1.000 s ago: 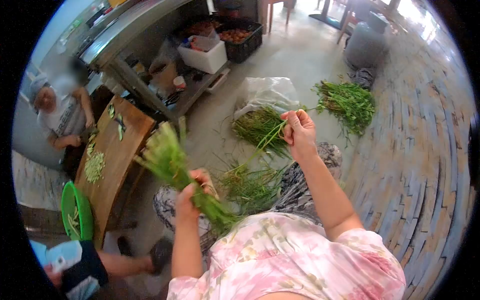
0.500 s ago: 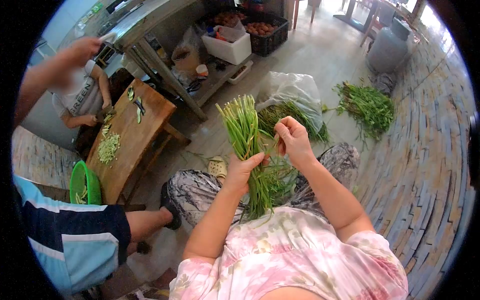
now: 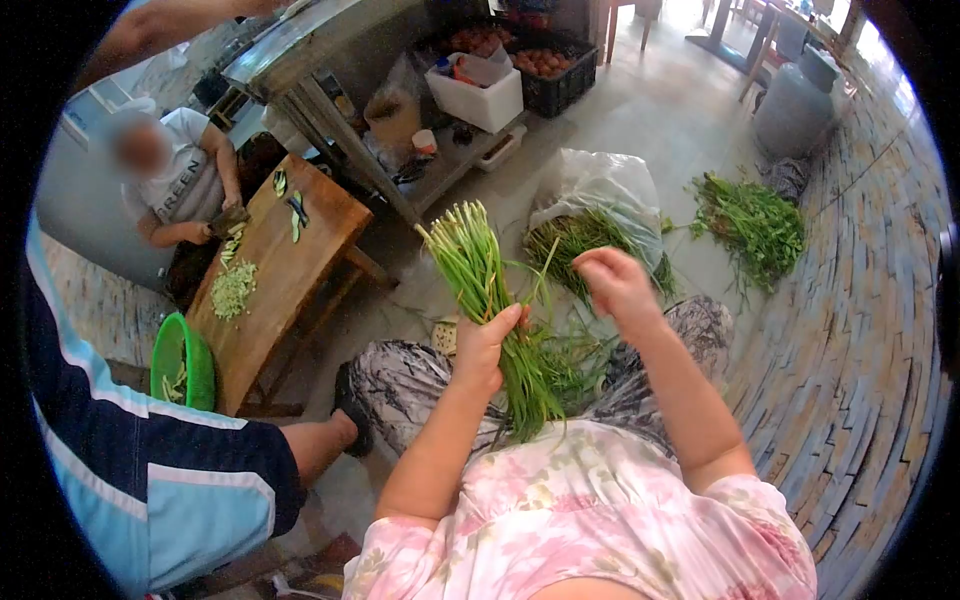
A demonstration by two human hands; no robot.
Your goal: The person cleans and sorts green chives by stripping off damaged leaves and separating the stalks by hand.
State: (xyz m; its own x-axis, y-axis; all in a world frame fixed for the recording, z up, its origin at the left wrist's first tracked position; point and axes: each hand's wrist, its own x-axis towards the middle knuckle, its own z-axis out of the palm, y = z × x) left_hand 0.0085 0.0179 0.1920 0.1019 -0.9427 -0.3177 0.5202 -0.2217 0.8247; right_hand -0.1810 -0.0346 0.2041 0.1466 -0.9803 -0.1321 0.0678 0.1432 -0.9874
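Note:
My left hand [image 3: 484, 352] is closed around a thick bunch of chives [image 3: 472, 262], with the pale cut ends pointing up and the leaves hanging toward my lap. One stalk sticks out to the right of the bunch. Apart from it, my right hand [image 3: 622, 288] is raised with its fingers curled together, slightly blurred; whatever they may pinch is too small to see. Loose green leaves [image 3: 580, 365] lie between my knees. Beyond my hands, more greens [image 3: 575, 240] rest on the floor against a white plastic bag [image 3: 610, 185].
A leafy green pile [image 3: 755, 230] lies near a gas cylinder [image 3: 797, 105]. At left, a co-worker [image 3: 185, 185] cuts vegetables on a wooden bench [image 3: 270, 290] beside a green basket [image 3: 205, 365]. Another person in blue shorts [image 3: 215, 500] stands close on my left.
My right hand has moved away from the bunch, to the right. My left hand still grips the chives. The standing person's arm has moved up, and the view has shifted slightly left.

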